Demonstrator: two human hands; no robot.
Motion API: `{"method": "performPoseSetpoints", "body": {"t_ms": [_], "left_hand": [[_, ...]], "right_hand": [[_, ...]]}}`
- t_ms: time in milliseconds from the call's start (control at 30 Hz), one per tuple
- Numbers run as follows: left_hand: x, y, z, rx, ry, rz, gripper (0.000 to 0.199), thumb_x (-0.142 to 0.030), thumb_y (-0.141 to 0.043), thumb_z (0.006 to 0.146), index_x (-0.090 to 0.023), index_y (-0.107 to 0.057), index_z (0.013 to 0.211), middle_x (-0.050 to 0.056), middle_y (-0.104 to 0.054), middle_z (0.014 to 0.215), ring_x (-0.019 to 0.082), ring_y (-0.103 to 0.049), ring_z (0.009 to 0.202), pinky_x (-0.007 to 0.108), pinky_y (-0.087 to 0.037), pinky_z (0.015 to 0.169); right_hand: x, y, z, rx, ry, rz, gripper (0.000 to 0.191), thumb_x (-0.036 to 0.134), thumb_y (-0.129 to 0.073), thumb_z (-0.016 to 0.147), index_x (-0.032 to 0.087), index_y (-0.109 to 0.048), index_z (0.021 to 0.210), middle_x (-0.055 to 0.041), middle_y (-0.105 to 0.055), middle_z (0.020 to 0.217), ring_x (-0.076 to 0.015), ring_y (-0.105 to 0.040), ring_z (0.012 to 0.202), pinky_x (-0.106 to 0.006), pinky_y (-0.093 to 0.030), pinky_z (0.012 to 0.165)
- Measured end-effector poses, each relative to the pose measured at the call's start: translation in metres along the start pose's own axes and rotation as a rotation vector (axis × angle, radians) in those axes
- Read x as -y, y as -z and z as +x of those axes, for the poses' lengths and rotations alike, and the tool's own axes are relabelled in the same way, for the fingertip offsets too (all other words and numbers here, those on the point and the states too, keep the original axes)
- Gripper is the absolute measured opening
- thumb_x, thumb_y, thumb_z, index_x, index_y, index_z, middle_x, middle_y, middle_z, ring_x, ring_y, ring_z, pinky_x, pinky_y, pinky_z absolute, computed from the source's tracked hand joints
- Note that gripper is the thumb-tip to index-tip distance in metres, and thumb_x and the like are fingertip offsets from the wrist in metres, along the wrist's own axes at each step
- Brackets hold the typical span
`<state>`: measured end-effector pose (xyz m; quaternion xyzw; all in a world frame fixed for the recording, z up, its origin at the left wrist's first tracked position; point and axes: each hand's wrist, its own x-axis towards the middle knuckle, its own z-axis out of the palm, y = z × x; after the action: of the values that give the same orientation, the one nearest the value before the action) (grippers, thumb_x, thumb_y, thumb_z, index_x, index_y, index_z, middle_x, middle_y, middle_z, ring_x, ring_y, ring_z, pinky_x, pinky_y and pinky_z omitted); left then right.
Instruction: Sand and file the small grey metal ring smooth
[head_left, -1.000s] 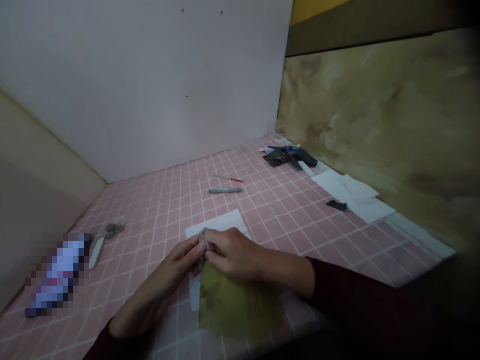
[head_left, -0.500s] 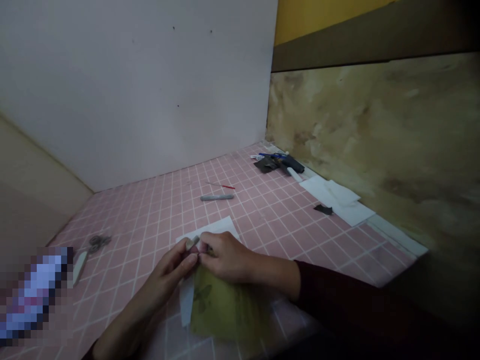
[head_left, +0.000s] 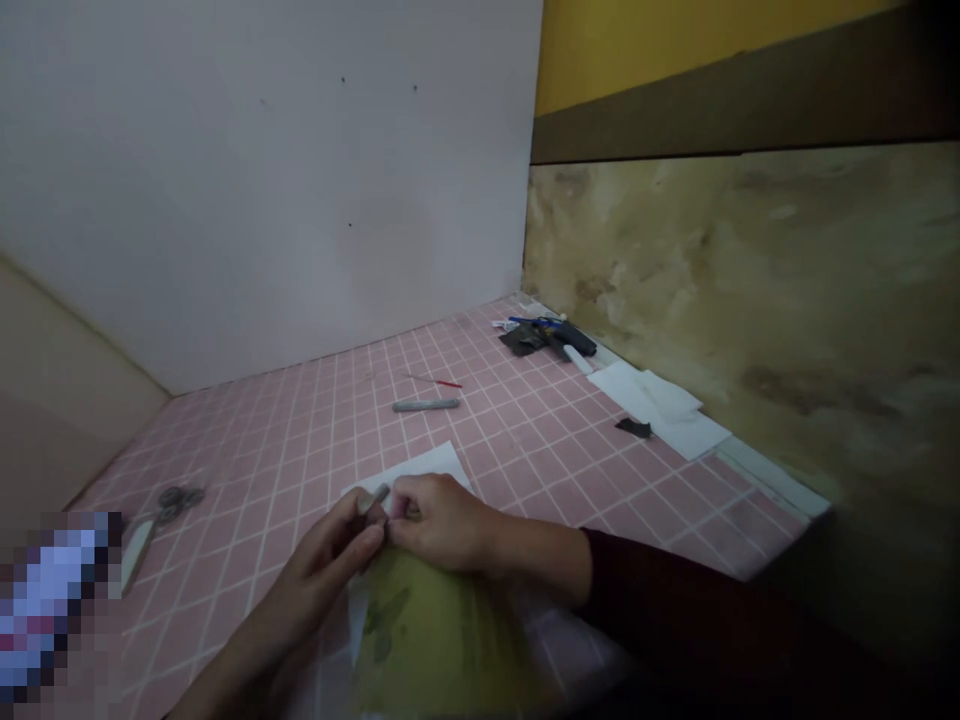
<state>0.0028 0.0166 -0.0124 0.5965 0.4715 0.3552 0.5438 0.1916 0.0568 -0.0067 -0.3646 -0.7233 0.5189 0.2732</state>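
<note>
My left hand [head_left: 330, 555] is closed round a small grey stick-like piece [head_left: 374, 498], pinched near its fingertips. Against it, my right hand [head_left: 442, 520] is closed too, its fingers curled at the top edge of a yellow-green sheet [head_left: 442, 640] with dark marks; what lies within those fingers is too small to make out. The yellow-green sheet hangs or lies below both hands, over a white paper [head_left: 435, 461] on the pink tiled surface [head_left: 300, 450].
Beyond my hands lie a grey rod [head_left: 425, 405] and a thin red-ended tool [head_left: 448, 384]. At the right are white papers [head_left: 664, 405], a dark scrap [head_left: 634, 428] and a dark tool pile [head_left: 555, 338]. Grey coiled material [head_left: 180, 498] and a white strip [head_left: 136, 557] are at left.
The view has shifted slightly, so the table items appear a little lower and further left. Both hands keep their hold close together, with only slight movement of the fingers and the sheet.
</note>
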Motion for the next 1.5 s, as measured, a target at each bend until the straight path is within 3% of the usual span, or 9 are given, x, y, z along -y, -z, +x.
{"method": "performPoseSetpoints", "body": {"t_ms": [100, 167, 367, 600, 800, 1033, 1267, 1433, 1500], "left_hand": [[-0.003, 0.002, -0.002, 0.0, -0.1, 0.16, 0.019, -0.041, -0.06, 0.091, -0.022, -0.058, 0.089, 0.001, -0.05, 0.083, 0.016, -0.048, 0.078, 0.026, -0.04, 0.069], [-0.003, 0.0, -0.001, 0.009, -0.071, 0.148, 0.022, -0.042, -0.06, 0.091, -0.021, -0.057, 0.086, 0.0, -0.049, 0.08, 0.016, -0.047, 0.075, 0.026, -0.04, 0.068], [0.003, -0.006, 0.004, 0.016, 0.153, -0.141, 0.027, -0.047, -0.059, 0.09, -0.021, -0.054, 0.085, -0.002, -0.043, 0.075, 0.013, -0.04, 0.065, 0.024, -0.036, 0.06], [-0.004, 0.0, -0.001, 0.028, -0.043, 0.097, 0.021, -0.042, -0.059, 0.091, -0.021, -0.055, 0.087, 0.0, -0.049, 0.081, 0.016, -0.046, 0.075, 0.026, -0.039, 0.067], [0.004, -0.002, 0.003, 0.082, 0.12, -0.114, 0.025, -0.044, -0.057, 0.092, -0.02, -0.055, 0.086, -0.002, -0.044, 0.074, 0.012, -0.039, 0.064, 0.024, -0.036, 0.059], [-0.006, 0.002, -0.002, 0.05, -0.042, 0.045, 0.021, -0.041, -0.061, 0.091, -0.021, -0.055, 0.087, -0.001, -0.048, 0.079, 0.014, -0.043, 0.073, 0.025, -0.038, 0.066], [0.005, -0.003, 0.004, 0.06, 0.137, -0.167, 0.025, -0.045, -0.059, 0.09, -0.02, -0.056, 0.087, -0.001, -0.049, 0.077, 0.013, -0.044, 0.066, 0.025, -0.038, 0.063], [-0.003, 0.002, -0.001, 0.036, -0.05, 0.09, 0.02, -0.04, -0.059, 0.092, -0.021, -0.055, 0.088, -0.001, -0.048, 0.079, 0.014, -0.043, 0.072, 0.025, -0.038, 0.065], [-0.003, 0.003, -0.001, 0.04, -0.064, 0.13, 0.02, -0.04, -0.059, 0.092, -0.021, -0.055, 0.088, 0.0, -0.047, 0.079, 0.015, -0.044, 0.073, 0.026, -0.038, 0.065]], "right_hand": [[-0.002, 0.003, 0.005, 0.177, -0.311, 0.328, 0.015, 0.023, -0.063, 0.074, 0.019, -0.049, 0.071, 0.0045, -0.047, 0.064, -0.0092, -0.042, 0.056, -0.023, -0.034, 0.055], [-0.004, 0.003, 0.006, 0.194, -0.341, 0.365, 0.016, 0.025, -0.064, 0.074, 0.019, -0.049, 0.071, 0.0049, -0.046, 0.063, -0.009, -0.041, 0.055, -0.023, -0.034, 0.054], [-0.006, -0.002, -0.001, -0.049, 0.142, -0.179, 0.01, 0.018, -0.056, 0.078, 0.019, -0.047, 0.074, 0.0022, -0.052, 0.073, -0.0111, -0.045, 0.067, -0.024, -0.034, 0.063], [-0.01, 0.0, 0.007, 0.182, -0.294, 0.315, 0.018, 0.028, -0.065, 0.074, 0.019, -0.05, 0.073, 0.0046, -0.046, 0.064, -0.009, -0.042, 0.056, -0.022, -0.034, 0.053], [-0.007, -0.003, -0.001, -0.023, 0.149, -0.151, 0.011, 0.017, -0.056, 0.079, 0.019, -0.047, 0.074, 0.0022, -0.053, 0.073, -0.011, -0.046, 0.068, -0.025, -0.034, 0.063], [-0.007, 0.003, 0.007, 0.223, -0.311, 0.347, 0.018, 0.027, -0.064, 0.075, 0.019, -0.049, 0.074, 0.0048, -0.045, 0.064, -0.0094, -0.04, 0.056, -0.023, -0.033, 0.053], [-0.002, -0.001, -0.002, -0.025, 0.153, -0.151, 0.01, 0.016, -0.056, 0.079, 0.019, -0.047, 0.074, 0.0022, -0.052, 0.073, -0.0116, -0.046, 0.07, -0.025, -0.034, 0.064], [-0.006, 0.0, 0.006, 0.162, -0.284, 0.322, 0.017, 0.023, -0.064, 0.075, 0.019, -0.048, 0.072, 0.0049, -0.046, 0.065, -0.0087, -0.042, 0.057, -0.022, -0.034, 0.054], [-0.007, 0.0, 0.007, 0.2, -0.351, 0.39, 0.017, 0.023, -0.064, 0.075, 0.019, -0.048, 0.073, 0.0056, -0.045, 0.063, -0.0081, -0.04, 0.054, -0.022, -0.034, 0.053]]}}
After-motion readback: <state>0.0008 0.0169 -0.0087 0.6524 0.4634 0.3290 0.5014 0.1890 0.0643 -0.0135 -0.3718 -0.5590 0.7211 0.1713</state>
